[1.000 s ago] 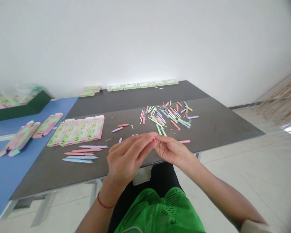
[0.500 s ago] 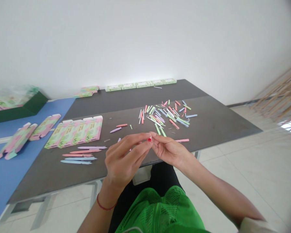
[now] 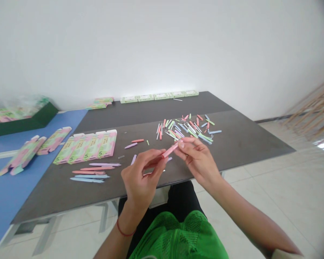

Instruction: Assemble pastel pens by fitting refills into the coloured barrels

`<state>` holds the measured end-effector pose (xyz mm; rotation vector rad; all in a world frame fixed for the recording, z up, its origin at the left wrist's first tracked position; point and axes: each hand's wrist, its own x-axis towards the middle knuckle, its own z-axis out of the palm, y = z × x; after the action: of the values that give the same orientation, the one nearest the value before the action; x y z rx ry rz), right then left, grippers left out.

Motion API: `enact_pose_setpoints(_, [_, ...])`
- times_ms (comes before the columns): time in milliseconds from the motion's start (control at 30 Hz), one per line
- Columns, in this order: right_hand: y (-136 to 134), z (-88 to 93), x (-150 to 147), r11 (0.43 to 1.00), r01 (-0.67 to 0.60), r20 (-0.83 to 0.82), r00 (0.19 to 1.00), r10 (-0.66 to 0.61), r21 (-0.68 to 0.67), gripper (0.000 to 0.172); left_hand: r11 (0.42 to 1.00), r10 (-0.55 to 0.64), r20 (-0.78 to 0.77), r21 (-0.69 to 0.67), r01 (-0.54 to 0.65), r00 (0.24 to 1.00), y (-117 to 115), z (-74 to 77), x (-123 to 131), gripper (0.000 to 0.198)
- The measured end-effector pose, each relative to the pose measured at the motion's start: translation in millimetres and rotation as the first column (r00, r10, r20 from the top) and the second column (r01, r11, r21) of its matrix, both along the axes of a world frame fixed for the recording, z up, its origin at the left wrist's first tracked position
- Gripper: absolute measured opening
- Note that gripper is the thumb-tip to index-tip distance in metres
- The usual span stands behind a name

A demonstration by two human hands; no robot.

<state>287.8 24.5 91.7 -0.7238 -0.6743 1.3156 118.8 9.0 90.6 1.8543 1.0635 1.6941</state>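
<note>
A pink pen barrel point(image 3: 170, 149) is held up above the near edge of the table, slanting between both hands. My left hand point(image 3: 143, 171) pinches its lower left end with thumb and fingertips. Around its upper right end close the fingers of my right hand point(image 3: 201, 160). Beyond the hands spreads a loose pile of pen parts point(image 3: 187, 126), with pink, green and blue barrels and white refills. Left of it lie an orange-red pen piece point(image 3: 137, 140) and a purple pen piece point(image 3: 131, 145). Several whole pens point(image 3: 97, 168) lie in a row near my left hand.
Flat printed boxes point(image 3: 88, 145) lie on the dark table's left side. More boxes point(image 3: 162, 96) line the wall, and folded cartons point(image 3: 24, 154) lie on the blue table point(image 3: 5, 199). A dark green box point(image 3: 40, 117) holding packaging stands at far left.
My hands have moved apart, the right one to the right. The pink barrel now shows between them, where before only a small red end showed at the fingertips. The view shifted slightly.
</note>
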Motion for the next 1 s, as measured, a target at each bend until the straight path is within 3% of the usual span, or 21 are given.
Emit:
enact_pose_setpoints(33, [-2,5.8,2,0.989,0.092,0.117,0.987,-0.106,0.112,0.017,0.989,-0.045,0.112,-0.136,0.06,0.993,0,-6.0,3,0.031])
enact_pose_setpoints(100, [-8,17.0,4,0.915,0.204,0.323,0.89,-0.321,0.347,0.02,0.913,-0.126,0.326,-0.332,0.238,0.937,2,-18.2,9,0.035])
enact_pose_setpoints(200, [-15,28.0,4,0.799,0.151,0.499,0.709,-0.498,0.583,0.023,0.776,-0.175,0.541,-0.439,0.454,0.823,5,-32.8,17,0.033])
enact_pose_setpoints(267, [-17,31.2,3,0.77,0.073,0.549,0.659,-0.514,0.634,0.024,0.728,-0.152,0.611,-0.462,0.506,0.777,6,-38.5,20,0.032])
enact_pose_setpoints(533, [-15,42.6,6,0.911,0.081,0.6,0.728,-0.332,0.405,0.014,0.692,-0.109,0.682,-0.47,0.548,0.723,1,-39.9,23,0.031])
enact_pose_setpoints(767, [-11,49.4,9,0.906,0.075,0.61,0.715,-0.34,0.418,0.018,0.65,-0.112,0.748,-0.442,0.618,0.654,-1,-41.7,25,0.029])
enact_pose_setpoints(867, [-9,50.6,8,0.902,0.059,0.632,0.694,-0.345,0.427,0.017,0.597,-0.095,0.807,-0.422,0.682,0.583,-1,-41.6,27,0.031])
enact_pose_setpoints(1000, [-4,51.7,5,0.924,-0.01,0.679,0.682,-0.273,0.381,0.018,0.462,-0.047,0.892,-0.379,0.801,0.449,-2,-39.8,29,0.034])
